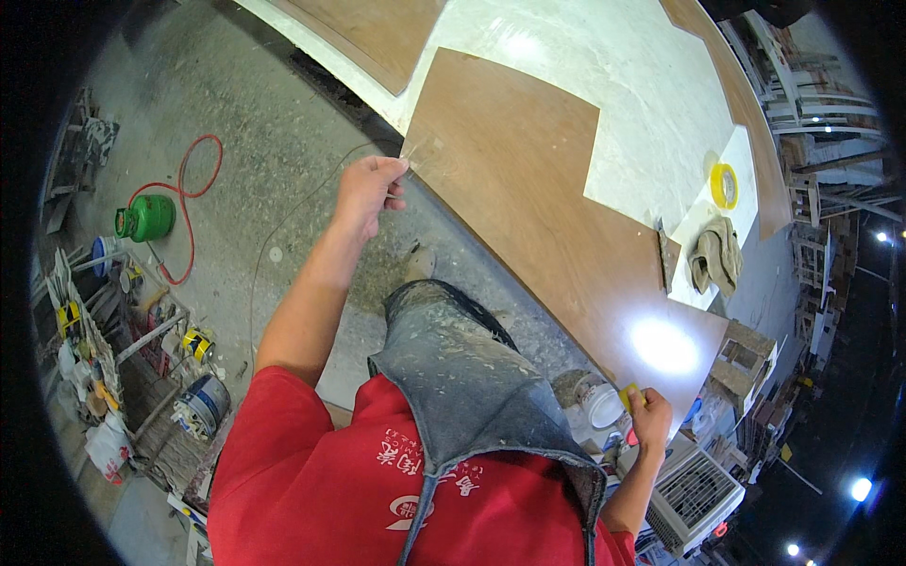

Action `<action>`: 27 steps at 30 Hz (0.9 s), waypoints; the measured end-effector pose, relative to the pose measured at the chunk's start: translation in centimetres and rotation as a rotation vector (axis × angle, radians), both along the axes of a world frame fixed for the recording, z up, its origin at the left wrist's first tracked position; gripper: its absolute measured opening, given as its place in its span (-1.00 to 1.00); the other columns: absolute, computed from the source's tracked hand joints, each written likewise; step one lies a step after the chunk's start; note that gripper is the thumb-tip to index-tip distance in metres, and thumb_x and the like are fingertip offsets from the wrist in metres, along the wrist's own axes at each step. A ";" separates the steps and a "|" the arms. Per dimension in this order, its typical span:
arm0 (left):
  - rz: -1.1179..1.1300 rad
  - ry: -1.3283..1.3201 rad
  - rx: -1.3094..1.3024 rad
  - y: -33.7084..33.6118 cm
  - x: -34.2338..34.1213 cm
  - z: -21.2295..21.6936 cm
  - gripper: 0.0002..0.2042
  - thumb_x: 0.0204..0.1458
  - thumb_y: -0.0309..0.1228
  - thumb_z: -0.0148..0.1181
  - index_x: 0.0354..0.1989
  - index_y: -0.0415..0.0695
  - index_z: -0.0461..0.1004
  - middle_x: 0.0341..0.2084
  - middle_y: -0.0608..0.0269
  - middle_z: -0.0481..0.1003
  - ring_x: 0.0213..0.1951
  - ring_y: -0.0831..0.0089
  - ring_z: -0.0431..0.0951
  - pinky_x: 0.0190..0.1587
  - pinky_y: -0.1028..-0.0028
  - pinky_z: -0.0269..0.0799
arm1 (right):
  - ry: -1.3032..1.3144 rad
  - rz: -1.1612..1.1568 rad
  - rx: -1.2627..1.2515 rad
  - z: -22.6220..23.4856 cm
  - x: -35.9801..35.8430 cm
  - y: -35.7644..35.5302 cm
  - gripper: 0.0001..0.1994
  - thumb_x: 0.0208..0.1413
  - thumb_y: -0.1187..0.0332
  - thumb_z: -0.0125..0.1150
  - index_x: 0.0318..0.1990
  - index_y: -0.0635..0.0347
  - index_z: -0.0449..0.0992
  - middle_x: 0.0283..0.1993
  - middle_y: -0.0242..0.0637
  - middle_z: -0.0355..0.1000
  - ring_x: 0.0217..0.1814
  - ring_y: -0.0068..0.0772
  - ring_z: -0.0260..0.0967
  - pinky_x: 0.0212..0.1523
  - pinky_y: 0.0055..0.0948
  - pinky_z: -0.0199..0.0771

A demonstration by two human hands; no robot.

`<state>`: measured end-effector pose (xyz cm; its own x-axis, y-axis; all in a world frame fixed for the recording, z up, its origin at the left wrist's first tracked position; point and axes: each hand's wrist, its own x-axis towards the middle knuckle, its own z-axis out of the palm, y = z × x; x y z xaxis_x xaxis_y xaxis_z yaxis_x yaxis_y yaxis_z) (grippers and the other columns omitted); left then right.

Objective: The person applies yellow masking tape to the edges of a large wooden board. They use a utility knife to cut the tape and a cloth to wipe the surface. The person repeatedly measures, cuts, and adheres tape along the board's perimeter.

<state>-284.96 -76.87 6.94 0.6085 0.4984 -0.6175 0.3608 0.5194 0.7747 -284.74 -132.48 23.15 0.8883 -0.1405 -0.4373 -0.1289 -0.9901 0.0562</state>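
Observation:
My left hand (371, 193) is at the near left edge of a large brown board (510, 141). Its thumb and forefinger are pinched together, with a faint, clear-looking strip showing just past the fingertips; I cannot make out what it is. Lower right, near the board's other end, my right hand (651, 417) is closed around a small yellow object (629, 394), mostly hidden by the fingers. On a white panel at the right lie a yellow roll of tape (724, 186) and a crumpled grey-brown cloth or glove (717, 255), beside a flat dark-edged tool (666, 259).
Another brown board (368, 33) lies on the white surface (661, 85) at the top. Below my right hand are a white bucket (600, 404) and a grilled appliance (696, 495). At left stand a green gas cylinder (146, 218) with a red hose (181, 189), buckets and tools.

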 end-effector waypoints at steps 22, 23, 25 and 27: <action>0.028 -0.029 -0.004 0.2 -0.4 -1.3 -0.81 0.13 -0.29 0.33 -0.31 -0.13 0.50 -0.49 0.35 0.45 -0.48 0.54 0.49 -0.51 0.48 0.50 | 0.077 0.167 -0.150 -1.9 0.6 0.1 -0.53 0.14 -0.07 0.19 -0.38 0.26 0.55 -0.31 0.17 0.50 -0.24 0.28 0.46 -0.22 0.10 0.40; 0.016 -0.029 0.006 0.1 -0.2 -1.3 -0.81 0.13 -0.29 0.34 -0.31 -0.13 0.50 -0.48 0.35 0.45 -0.48 0.53 0.49 -0.51 0.48 0.50 | 0.061 0.161 -0.147 -1.9 0.5 0.4 -0.51 0.14 -0.09 0.18 -0.38 0.26 0.55 -0.30 0.16 0.51 -0.23 0.28 0.46 -0.21 0.10 0.40; 0.000 -0.029 0.023 0.1 -0.2 -1.2 -0.80 0.13 -0.28 0.34 -0.30 -0.13 0.51 -0.48 0.34 0.45 -0.47 0.52 0.50 -0.50 0.47 0.50 | 0.077 0.168 -0.173 -2.7 0.5 -0.1 -0.50 0.14 -0.12 0.18 -0.36 0.25 0.57 -0.30 0.13 0.53 -0.23 0.25 0.47 -0.20 0.10 0.43; 0.016 -0.026 0.011 0.2 -0.3 -1.3 -0.80 0.12 -0.27 0.34 -0.30 -0.12 0.50 -0.48 0.36 0.45 -0.47 0.53 0.49 -0.49 0.47 0.50 | 0.109 0.110 -0.215 -2.6 1.0 1.1 -0.49 0.13 -0.12 0.20 -0.38 0.25 0.59 -0.30 0.12 0.54 -0.21 0.23 0.49 -0.18 0.10 0.46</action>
<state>-285.22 -76.67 5.62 0.6162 0.5150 -0.5959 0.3323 0.5159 0.7896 -283.75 -131.39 20.55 0.8524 -0.1452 -0.5023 -0.0023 -0.9617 0.2740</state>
